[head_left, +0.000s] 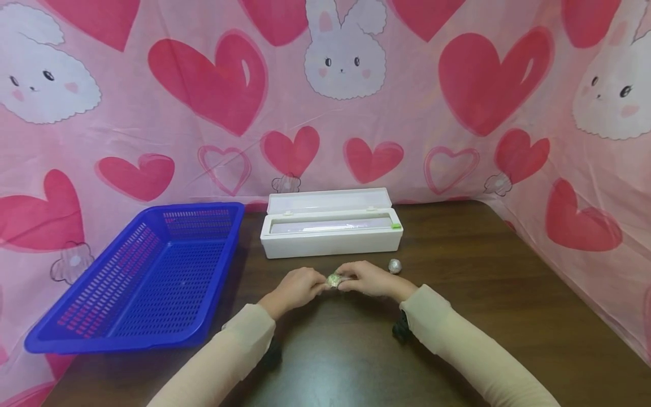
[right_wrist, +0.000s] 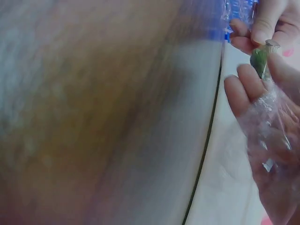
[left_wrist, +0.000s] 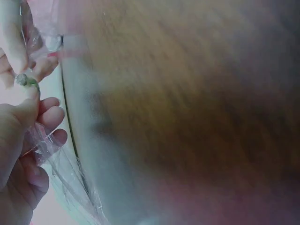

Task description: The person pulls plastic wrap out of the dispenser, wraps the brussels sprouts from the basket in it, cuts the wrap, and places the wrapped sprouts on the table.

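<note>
Between the two hands is a small round green item (head_left: 333, 281), wrapped in clear plastic film; its exact kind cannot be told. My left hand (head_left: 296, 288) pinches the film on the item's left side. From the right, my right hand (head_left: 370, 280) pinches the opposite side with thumb and fingers. In the right wrist view, loose clear film (right_wrist: 269, 126) trails over the right palm, and a greyish knob tops the green item (right_wrist: 258, 61). More film (left_wrist: 51, 145) hangs by the left fingers in the left wrist view.
Behind the hands stands a long white box (head_left: 330, 244), its lid (head_left: 330, 202) raised and a film roll inside. A small silvery ball (head_left: 394, 266) lies beyond the right wrist. The blue basket (head_left: 200, 333) occupies the table's left side. A patterned cloth (head_left: 422, 113) hangs behind the table.
</note>
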{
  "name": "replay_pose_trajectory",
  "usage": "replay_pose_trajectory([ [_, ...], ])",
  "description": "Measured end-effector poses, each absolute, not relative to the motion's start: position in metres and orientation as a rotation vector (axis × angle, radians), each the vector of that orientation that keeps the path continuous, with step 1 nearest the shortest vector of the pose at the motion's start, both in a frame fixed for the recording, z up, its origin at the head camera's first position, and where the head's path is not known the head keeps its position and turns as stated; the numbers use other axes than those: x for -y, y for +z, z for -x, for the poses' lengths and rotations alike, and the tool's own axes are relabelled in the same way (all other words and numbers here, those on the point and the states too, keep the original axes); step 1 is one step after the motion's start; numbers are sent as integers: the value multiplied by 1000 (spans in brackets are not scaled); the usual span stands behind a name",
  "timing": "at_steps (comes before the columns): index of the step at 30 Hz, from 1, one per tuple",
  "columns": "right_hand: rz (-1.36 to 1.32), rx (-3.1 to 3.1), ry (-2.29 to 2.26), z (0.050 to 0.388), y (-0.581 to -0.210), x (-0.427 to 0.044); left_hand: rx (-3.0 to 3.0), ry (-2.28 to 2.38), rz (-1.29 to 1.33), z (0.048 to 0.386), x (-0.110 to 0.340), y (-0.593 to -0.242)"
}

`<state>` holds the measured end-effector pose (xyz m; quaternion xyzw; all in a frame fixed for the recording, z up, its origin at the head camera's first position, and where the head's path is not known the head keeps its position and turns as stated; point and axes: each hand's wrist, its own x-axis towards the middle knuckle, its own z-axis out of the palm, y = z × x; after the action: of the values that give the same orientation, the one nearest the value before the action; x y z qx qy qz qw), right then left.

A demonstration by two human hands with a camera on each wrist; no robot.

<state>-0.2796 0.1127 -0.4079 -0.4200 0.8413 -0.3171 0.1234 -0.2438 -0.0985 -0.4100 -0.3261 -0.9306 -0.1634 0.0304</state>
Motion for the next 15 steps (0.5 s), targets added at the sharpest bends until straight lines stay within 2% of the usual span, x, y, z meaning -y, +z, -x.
replay_pose_trajectory([
  [10, 1361, -2778, -578, 274, -404, -111, 2849, -409, 978, 241, 97, -412],
  [15, 1319, -2806, -593, 274, -405, -112, 2843, -433, 999, 242, 96, -413],
])
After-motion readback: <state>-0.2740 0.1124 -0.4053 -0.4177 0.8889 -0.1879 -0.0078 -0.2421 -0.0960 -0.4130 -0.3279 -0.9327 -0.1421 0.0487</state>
